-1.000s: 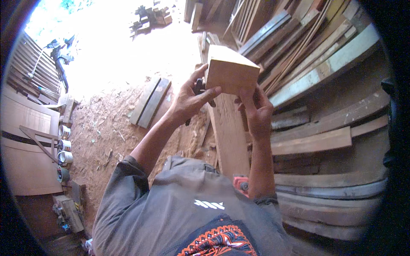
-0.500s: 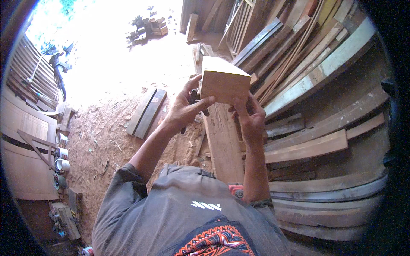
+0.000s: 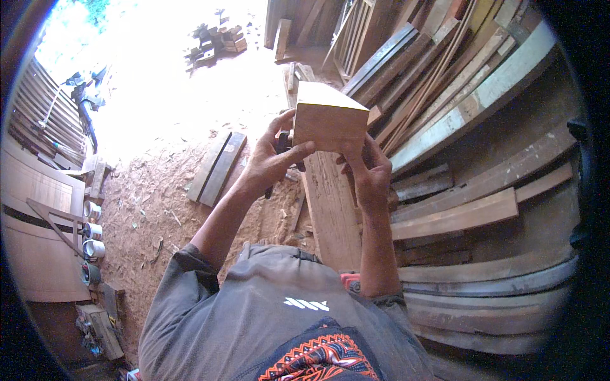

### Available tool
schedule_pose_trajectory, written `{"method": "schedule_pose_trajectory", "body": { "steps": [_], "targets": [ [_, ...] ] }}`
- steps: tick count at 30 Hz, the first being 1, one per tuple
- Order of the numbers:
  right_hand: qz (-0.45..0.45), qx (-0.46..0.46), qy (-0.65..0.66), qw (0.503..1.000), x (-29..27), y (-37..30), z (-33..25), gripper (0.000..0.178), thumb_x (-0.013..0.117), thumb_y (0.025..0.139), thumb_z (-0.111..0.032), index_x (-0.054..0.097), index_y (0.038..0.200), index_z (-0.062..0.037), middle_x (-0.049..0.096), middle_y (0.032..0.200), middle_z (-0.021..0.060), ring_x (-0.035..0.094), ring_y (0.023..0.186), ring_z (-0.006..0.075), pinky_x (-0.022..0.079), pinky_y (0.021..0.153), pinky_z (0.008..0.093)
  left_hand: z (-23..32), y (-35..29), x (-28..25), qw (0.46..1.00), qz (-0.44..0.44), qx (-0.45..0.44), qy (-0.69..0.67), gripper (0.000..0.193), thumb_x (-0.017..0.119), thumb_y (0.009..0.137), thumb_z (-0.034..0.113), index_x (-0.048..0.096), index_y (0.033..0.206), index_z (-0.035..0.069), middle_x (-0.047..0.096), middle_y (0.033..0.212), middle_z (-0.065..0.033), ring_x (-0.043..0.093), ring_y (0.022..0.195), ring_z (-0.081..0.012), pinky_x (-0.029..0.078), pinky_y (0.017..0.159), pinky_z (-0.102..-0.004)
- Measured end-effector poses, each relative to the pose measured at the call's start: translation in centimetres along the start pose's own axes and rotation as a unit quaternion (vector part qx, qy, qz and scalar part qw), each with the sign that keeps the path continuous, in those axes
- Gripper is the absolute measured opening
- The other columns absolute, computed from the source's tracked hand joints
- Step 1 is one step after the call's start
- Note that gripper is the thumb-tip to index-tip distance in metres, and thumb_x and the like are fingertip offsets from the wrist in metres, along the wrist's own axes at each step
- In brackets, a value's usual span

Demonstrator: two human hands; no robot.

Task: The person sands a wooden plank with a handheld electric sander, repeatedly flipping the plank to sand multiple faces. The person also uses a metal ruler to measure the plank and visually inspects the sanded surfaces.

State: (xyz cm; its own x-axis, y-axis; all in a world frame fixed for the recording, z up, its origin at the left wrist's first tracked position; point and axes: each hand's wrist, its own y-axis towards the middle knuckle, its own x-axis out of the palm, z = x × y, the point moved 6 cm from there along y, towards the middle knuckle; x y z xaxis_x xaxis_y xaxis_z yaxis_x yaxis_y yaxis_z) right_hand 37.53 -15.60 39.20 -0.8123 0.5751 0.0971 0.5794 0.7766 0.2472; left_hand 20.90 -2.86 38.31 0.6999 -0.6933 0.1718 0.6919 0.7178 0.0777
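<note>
A squared block of pale wood [image 3: 330, 124] is held up in front of me, its near end facing me and its top face bright with light. My left hand [image 3: 272, 155] is closed on its left side, thumb along the lower edge. A dark object [image 3: 282, 143] shows by the left fingers; its kind I cannot make out. On the right side my right hand [image 3: 368, 168] grips the block near the bottom corner, fingers partly hidden behind it. Beneath the block a long wooden plank [image 3: 333, 216] runs from near my body to the far side.
Boards and beams [image 3: 457, 209] are stacked along the right. Two dark wood pieces [image 3: 218, 168] lie on the earth floor [image 3: 146, 197] left of my arm. Several paint cans [image 3: 93, 230] line the left by wooden panels [image 3: 44, 254]. A red tool [image 3: 350, 281] sits beside my right elbow.
The block and both hands have shifted very slightly to the left in the picture. The hold on the block looks the same.
</note>
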Motion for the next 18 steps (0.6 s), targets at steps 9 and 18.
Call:
{"method": "schedule_pose_trajectory", "body": {
  "steps": [9, 18],
  "targets": [
    [-0.118, 0.24, 0.317, 0.91, -0.9, -5.0, 8.3, 0.092, 0.047, 0.097, -0.078, 0.048, 0.153, -0.0061, 0.059, 0.146, 0.0179, 0.062, 0.129, 0.0314, 0.058, 0.098, 0.0492, -6.3, -4.7, -1.8, 0.973, -0.138, -0.119, 0.14, 0.089, 0.085, 0.091, 0.025, 0.034, 0.162, 0.007, 0.073, 0.113, -0.0145, 0.07, 0.093, -0.0161, 0.061, 0.072, -0.0318],
    [0.091, 0.147, -0.311, 0.935, -8.7, -15.8, 11.8, 0.097, 0.086, 0.074, -0.017, 0.04, 0.158, -0.0015, 0.059, 0.144, 0.0225, 0.062, 0.127, 0.0358, 0.049, 0.111, 0.0452, -18.2, -5.6, -2.1, 0.963, -0.099, -0.231, 0.092, 0.081, 0.08, 0.093, 0.046, 0.049, 0.152, 0.0, 0.068, 0.13, -0.0164, 0.072, 0.095, -0.0188, 0.061, 0.078, -0.0336]
  ]
}}
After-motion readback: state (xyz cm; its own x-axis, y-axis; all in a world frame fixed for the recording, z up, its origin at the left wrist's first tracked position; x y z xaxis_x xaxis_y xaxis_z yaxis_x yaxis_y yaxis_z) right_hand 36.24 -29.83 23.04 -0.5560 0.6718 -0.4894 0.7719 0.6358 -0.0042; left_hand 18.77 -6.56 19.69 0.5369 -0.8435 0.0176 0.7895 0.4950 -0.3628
